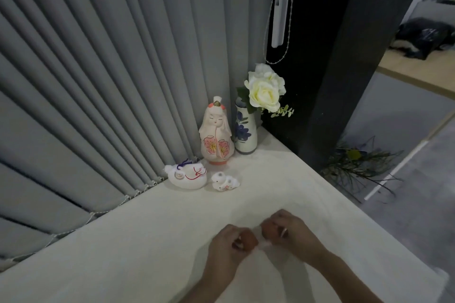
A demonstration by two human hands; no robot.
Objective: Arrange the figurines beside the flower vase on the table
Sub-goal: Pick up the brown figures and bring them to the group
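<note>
- Currently, the flower vase [244, 130] stands upright at the far corner of the pale surface [123, 241], toward 12 o'clock from the hands; it is white with blue flower painting and holds white roses [264, 88].
- Doll figurine [216, 133]: upright, just beside the vase at its 9 o'clock; whether the two touch cannot be told.
- Round white figurine [187, 176] with red and purple cords: at 7 o'clock of the doll, close to the grey vertical blinds [110, 69].
- Small white figurine [225, 181]: just beside the round one, at its 3 o'clock, with a narrow gap between them.
- Left hand [229, 248]: low over the near part of the surface, fingers curled inward; a blurred reddish-brown item sits at its fingertips.
- Right hand [288, 231]: at 2 o'clock of the left hand, fingers curled, knuckles nearly meeting the left hand. What either hand pinches is too blurred to identify.
- Both hands are well apart from the figurine group.
</note>
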